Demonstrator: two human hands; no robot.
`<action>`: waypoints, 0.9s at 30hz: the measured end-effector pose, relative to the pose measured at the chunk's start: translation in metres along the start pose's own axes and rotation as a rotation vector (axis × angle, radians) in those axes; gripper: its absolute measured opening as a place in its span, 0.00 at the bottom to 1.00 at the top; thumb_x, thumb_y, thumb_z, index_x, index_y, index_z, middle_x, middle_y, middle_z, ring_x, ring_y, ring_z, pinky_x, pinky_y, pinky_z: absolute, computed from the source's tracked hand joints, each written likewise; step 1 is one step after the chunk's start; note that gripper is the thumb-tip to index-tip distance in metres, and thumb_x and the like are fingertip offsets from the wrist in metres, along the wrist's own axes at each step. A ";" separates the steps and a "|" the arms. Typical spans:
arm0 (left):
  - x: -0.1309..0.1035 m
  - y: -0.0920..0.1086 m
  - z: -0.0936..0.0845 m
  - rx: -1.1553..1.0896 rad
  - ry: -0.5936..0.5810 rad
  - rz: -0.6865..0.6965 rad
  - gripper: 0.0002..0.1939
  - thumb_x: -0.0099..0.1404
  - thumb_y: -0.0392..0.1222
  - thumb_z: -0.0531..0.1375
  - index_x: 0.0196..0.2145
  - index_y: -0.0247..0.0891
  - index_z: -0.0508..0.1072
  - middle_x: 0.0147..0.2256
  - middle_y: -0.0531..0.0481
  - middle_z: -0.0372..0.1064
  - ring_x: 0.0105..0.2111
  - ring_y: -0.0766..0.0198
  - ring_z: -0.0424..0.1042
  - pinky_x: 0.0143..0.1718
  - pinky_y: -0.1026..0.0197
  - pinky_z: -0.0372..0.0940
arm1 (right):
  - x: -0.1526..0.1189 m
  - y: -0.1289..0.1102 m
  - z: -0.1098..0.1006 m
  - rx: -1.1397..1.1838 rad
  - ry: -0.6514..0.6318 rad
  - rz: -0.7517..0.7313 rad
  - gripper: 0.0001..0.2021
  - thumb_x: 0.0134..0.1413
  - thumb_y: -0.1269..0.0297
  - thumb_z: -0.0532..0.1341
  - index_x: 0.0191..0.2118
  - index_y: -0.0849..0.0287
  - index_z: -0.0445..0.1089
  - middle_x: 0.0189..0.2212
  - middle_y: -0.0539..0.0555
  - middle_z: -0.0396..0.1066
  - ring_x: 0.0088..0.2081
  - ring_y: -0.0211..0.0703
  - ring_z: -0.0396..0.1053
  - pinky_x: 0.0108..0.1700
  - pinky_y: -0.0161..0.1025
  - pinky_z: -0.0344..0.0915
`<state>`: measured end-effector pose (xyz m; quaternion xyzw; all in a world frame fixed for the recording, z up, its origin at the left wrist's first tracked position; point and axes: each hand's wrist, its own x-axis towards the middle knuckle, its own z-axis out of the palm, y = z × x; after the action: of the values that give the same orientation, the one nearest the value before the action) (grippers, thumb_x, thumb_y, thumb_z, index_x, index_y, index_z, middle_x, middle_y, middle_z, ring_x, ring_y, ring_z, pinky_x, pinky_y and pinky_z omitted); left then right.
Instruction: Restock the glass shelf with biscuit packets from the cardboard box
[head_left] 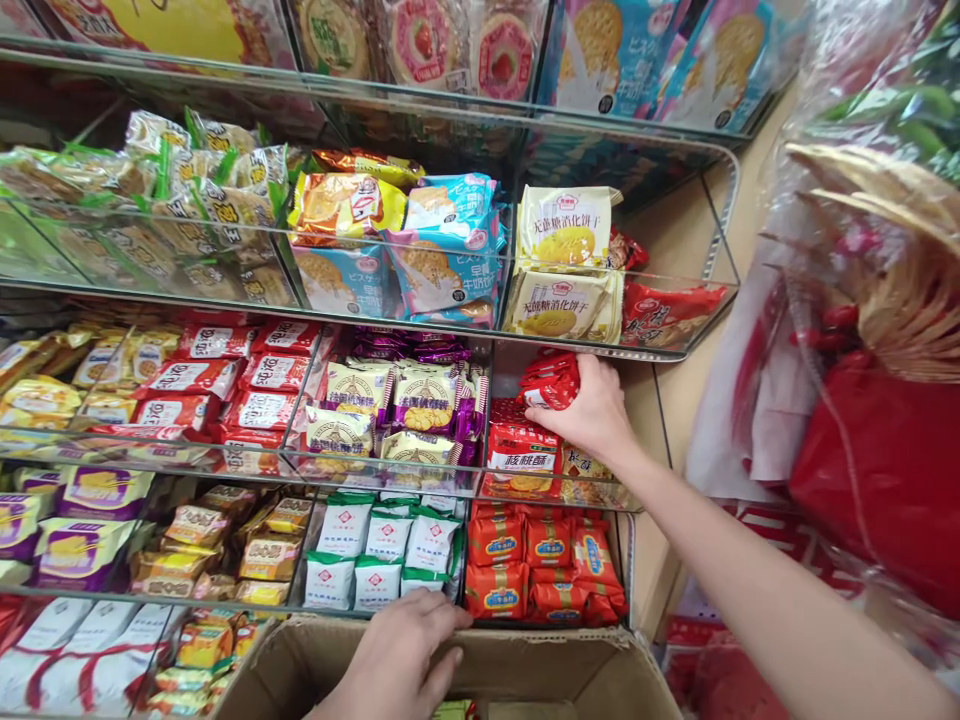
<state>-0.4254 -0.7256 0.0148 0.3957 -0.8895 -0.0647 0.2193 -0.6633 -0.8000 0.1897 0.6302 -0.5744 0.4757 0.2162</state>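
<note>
My right hand [596,415] reaches into the rightmost compartment of a middle shelf, its fingers closed on a red snack packet [549,380]. Just below that packet stands a red walnut cookie pack [523,455], with a gold-patterned packet [585,464] beside it. My left hand [409,645] lies over the rear rim of an open cardboard box [585,655], its fingers stretched out and nothing visible in them. White-and-green packets [379,545] are close above the left hand. Most of the box's inside is hidden; a bit of yellow-green wrapper shows at its bottom.
Clear dividers and a glass front lip [615,350] bound the shelf above my right hand. Orange-red packets [525,560] fill the compartment below it. Cream biscuit packs [566,235] stand above. A red bag [877,480] and plastic-wrapped decorations hang at the right.
</note>
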 end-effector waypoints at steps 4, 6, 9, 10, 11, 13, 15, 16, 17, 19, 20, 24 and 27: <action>0.000 0.002 -0.001 -0.008 0.000 0.000 0.16 0.55 0.31 0.53 0.40 0.45 0.68 0.36 0.51 0.70 0.37 0.58 0.68 0.37 0.59 0.63 | -0.007 0.007 -0.006 0.240 0.160 0.255 0.37 0.26 0.48 0.66 0.45 0.59 0.56 0.41 0.59 0.64 0.44 0.55 0.63 0.45 0.50 0.61; 0.000 0.003 -0.001 -0.008 -0.001 -0.004 0.15 0.55 0.31 0.53 0.40 0.44 0.68 0.36 0.51 0.70 0.37 0.58 0.68 0.37 0.58 0.63 | -0.008 0.012 -0.007 0.392 0.198 0.325 0.38 0.28 0.48 0.65 0.47 0.58 0.53 0.42 0.58 0.65 0.42 0.52 0.65 0.43 0.49 0.63; 0.001 0.003 -0.001 -0.006 -0.002 -0.004 0.15 0.56 0.32 0.53 0.40 0.44 0.68 0.35 0.51 0.70 0.37 0.57 0.68 0.37 0.58 0.63 | -0.010 0.016 -0.007 0.563 0.215 0.389 0.40 0.31 0.51 0.64 0.51 0.57 0.48 0.44 0.58 0.65 0.41 0.49 0.67 0.41 0.46 0.65; 0.001 0.003 -0.001 -0.007 -0.001 0.000 0.15 0.55 0.32 0.53 0.40 0.44 0.68 0.35 0.50 0.70 0.37 0.57 0.68 0.37 0.58 0.63 | -0.012 0.016 -0.007 0.579 0.224 0.408 0.41 0.31 0.51 0.64 0.52 0.57 0.46 0.44 0.59 0.65 0.41 0.49 0.67 0.41 0.46 0.65; 0.002 0.003 -0.001 -0.007 0.000 0.004 0.15 0.55 0.32 0.53 0.40 0.44 0.68 0.35 0.50 0.70 0.37 0.58 0.68 0.37 0.58 0.63 | -0.015 0.015 -0.008 0.567 0.229 0.415 0.42 0.31 0.51 0.64 0.53 0.58 0.45 0.45 0.59 0.64 0.42 0.50 0.67 0.42 0.47 0.65; 0.002 0.002 -0.001 -0.008 0.004 0.011 0.15 0.55 0.31 0.53 0.40 0.43 0.69 0.35 0.50 0.70 0.37 0.58 0.68 0.37 0.58 0.63 | -0.021 0.011 -0.010 0.456 0.207 0.398 0.44 0.31 0.51 0.64 0.55 0.58 0.45 0.48 0.61 0.62 0.46 0.53 0.64 0.45 0.49 0.63; 0.002 0.002 -0.001 -0.007 0.007 0.015 0.15 0.56 0.32 0.53 0.40 0.43 0.69 0.35 0.49 0.70 0.37 0.58 0.68 0.37 0.58 0.63 | -0.024 0.006 -0.014 0.272 0.112 0.373 0.45 0.29 0.50 0.65 0.56 0.59 0.46 0.50 0.63 0.59 0.50 0.58 0.59 0.49 0.53 0.59; 0.002 0.002 -0.001 -0.006 0.008 0.014 0.14 0.56 0.32 0.53 0.40 0.43 0.69 0.35 0.49 0.70 0.37 0.58 0.68 0.37 0.58 0.63 | -0.024 0.004 -0.016 0.175 0.045 0.361 0.45 0.29 0.49 0.64 0.56 0.59 0.47 0.51 0.65 0.58 0.51 0.60 0.57 0.50 0.54 0.57; 0.002 0.002 -0.001 -0.006 0.009 0.015 0.14 0.56 0.32 0.53 0.40 0.42 0.69 0.35 0.49 0.70 0.37 0.58 0.68 0.37 0.58 0.63 | -0.023 0.002 -0.018 0.088 -0.022 0.355 0.46 0.28 0.48 0.64 0.56 0.60 0.48 0.51 0.66 0.57 0.52 0.62 0.56 0.50 0.55 0.56; 0.002 0.002 -0.001 -0.005 0.011 0.017 0.14 0.56 0.32 0.53 0.40 0.43 0.69 0.35 0.49 0.70 0.37 0.58 0.68 0.37 0.58 0.63 | -0.016 -0.001 -0.023 -0.043 -0.153 0.351 0.46 0.28 0.44 0.63 0.55 0.62 0.50 0.50 0.68 0.57 0.52 0.64 0.55 0.49 0.54 0.56; 0.002 0.002 -0.001 -0.004 0.010 0.020 0.14 0.56 0.33 0.53 0.40 0.43 0.69 0.35 0.49 0.70 0.37 0.58 0.68 0.37 0.58 0.63 | -0.011 -0.002 -0.025 -0.087 -0.212 0.355 0.46 0.27 0.43 0.62 0.54 0.63 0.51 0.49 0.68 0.58 0.51 0.64 0.57 0.49 0.53 0.57; 0.002 0.003 -0.002 0.018 0.008 0.032 0.14 0.57 0.33 0.53 0.41 0.43 0.69 0.36 0.49 0.71 0.37 0.58 0.68 0.37 0.58 0.64 | 0.013 0.001 -0.028 -0.186 -0.404 0.401 0.47 0.25 0.41 0.63 0.53 0.65 0.53 0.48 0.70 0.59 0.49 0.63 0.59 0.46 0.50 0.60; 0.004 0.003 -0.002 0.058 0.018 0.059 0.13 0.57 0.35 0.53 0.41 0.42 0.69 0.35 0.49 0.71 0.37 0.58 0.69 0.38 0.58 0.64 | 0.025 0.006 -0.027 -0.158 -0.483 0.363 0.48 0.21 0.44 0.66 0.54 0.61 0.53 0.47 0.66 0.61 0.47 0.58 0.62 0.46 0.49 0.61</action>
<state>-0.4283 -0.7263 0.0189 0.3759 -0.9003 -0.0287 0.2177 -0.6810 -0.7927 0.2217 0.5936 -0.7473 0.2968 0.0334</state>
